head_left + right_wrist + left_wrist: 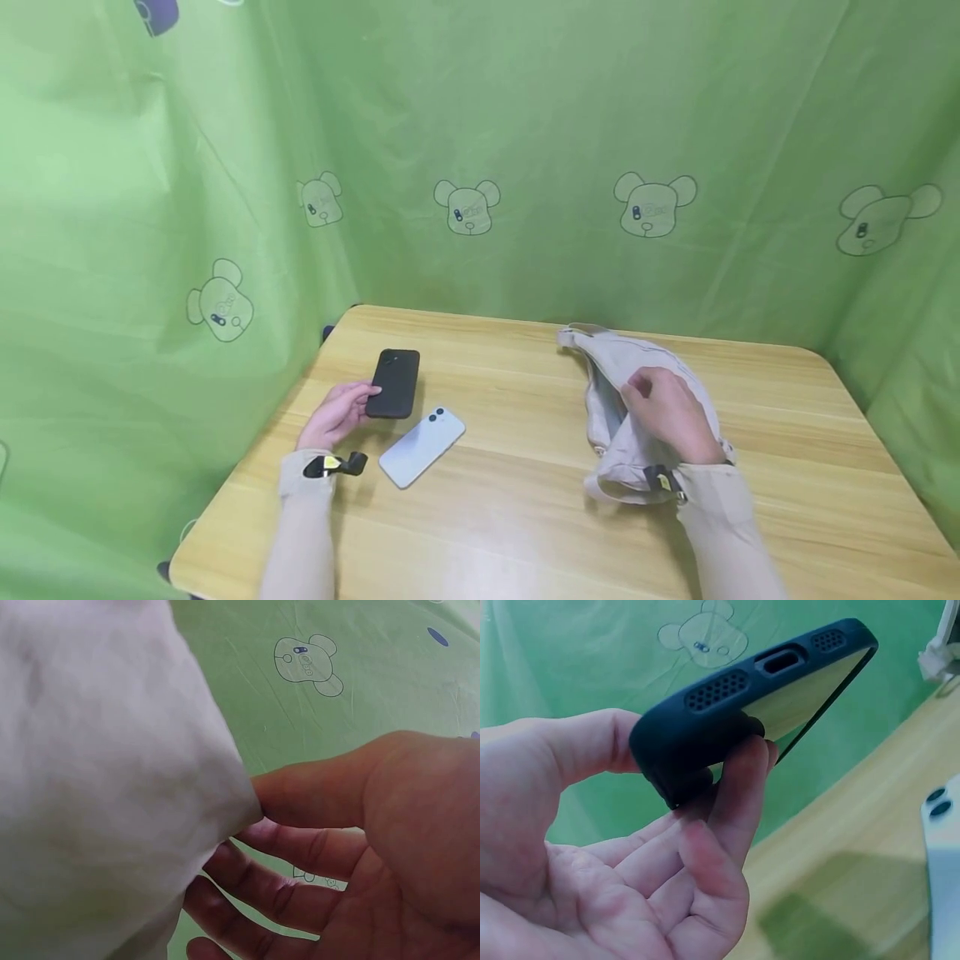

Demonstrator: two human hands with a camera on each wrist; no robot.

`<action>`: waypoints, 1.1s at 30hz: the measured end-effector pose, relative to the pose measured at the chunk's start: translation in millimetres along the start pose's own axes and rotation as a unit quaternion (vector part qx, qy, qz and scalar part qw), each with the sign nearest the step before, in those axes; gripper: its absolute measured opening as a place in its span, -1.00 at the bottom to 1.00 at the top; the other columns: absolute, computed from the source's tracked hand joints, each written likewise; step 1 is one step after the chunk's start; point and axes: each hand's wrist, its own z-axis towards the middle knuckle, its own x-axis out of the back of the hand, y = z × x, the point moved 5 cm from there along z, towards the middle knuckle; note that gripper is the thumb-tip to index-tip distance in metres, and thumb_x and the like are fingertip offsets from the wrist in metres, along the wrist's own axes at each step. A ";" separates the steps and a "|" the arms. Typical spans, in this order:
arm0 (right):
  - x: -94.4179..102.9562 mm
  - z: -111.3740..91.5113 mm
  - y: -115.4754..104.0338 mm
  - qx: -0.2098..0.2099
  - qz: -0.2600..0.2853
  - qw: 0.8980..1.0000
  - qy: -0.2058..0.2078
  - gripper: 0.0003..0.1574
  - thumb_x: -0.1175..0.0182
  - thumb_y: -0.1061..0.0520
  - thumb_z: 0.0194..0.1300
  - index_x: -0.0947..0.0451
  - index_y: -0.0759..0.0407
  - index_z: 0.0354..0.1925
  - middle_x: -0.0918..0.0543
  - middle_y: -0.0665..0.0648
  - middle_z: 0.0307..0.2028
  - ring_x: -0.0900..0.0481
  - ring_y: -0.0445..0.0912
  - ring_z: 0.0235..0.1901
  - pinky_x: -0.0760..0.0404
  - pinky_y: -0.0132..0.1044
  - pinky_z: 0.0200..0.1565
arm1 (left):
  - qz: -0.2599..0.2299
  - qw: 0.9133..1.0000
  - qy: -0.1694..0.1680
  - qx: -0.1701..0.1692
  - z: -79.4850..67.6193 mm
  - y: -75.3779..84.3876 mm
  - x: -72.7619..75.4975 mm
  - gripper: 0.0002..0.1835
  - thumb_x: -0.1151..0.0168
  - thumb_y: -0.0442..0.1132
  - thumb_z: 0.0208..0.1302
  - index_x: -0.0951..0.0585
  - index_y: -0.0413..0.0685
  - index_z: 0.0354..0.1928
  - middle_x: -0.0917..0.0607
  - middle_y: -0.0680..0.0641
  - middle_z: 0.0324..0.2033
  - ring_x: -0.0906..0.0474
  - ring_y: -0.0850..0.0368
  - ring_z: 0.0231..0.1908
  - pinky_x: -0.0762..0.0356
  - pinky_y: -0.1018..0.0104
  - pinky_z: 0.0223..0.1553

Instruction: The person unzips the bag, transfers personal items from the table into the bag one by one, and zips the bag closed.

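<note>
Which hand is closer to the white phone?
Left. The left hand is just left of the white phone, holding the black phone; the right hand is farther off, gripping the bag.

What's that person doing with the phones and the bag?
A person is using both hands at a wooden table. The left hand pinches a black smartphone near its bottom end and holds it above the table, back side up. The right hand pinches the edge of a pale zip-up bag, whose mouth gapes open. A whitish smartphone lies between the hands on the table, also back side up, touched by neither hand.
</note>
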 end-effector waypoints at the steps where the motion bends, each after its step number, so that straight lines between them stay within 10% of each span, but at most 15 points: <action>1: 0.1 0.0 -0.5 0.001 0.000 1.000 0.001 -0.78 -0.15 0.09 0.40 -0.68 0.17 -0.20 -0.74 0.22 -0.24 -0.59 0.01 -0.31 -0.50 -0.26 -0.35 | -0.001 1.000 0.001 0.000 1.7 0.9 -3.6 -0.77 0.01 -0.38 0.54 -0.62 0.01 -0.22 -0.81 0.07 -0.36 -0.77 0.27 -0.29 -0.71 0.42 -0.21; 33: -0.3 -1.8 -2.3 -0.020 -0.003 1.000 -0.003 -0.76 -0.12 0.10 0.42 -0.64 0.23 -0.22 -0.70 0.20 -0.29 -0.56 -0.02 -0.36 -0.47 -0.27 -0.40 | -0.003 0.998 -0.061 -0.016 56.0 18.0 -117.8 -0.71 -0.05 -0.41 0.49 -0.54 -0.35 0.16 -0.83 0.04 -0.30 -0.77 0.23 -0.27 -0.73 0.37 -0.12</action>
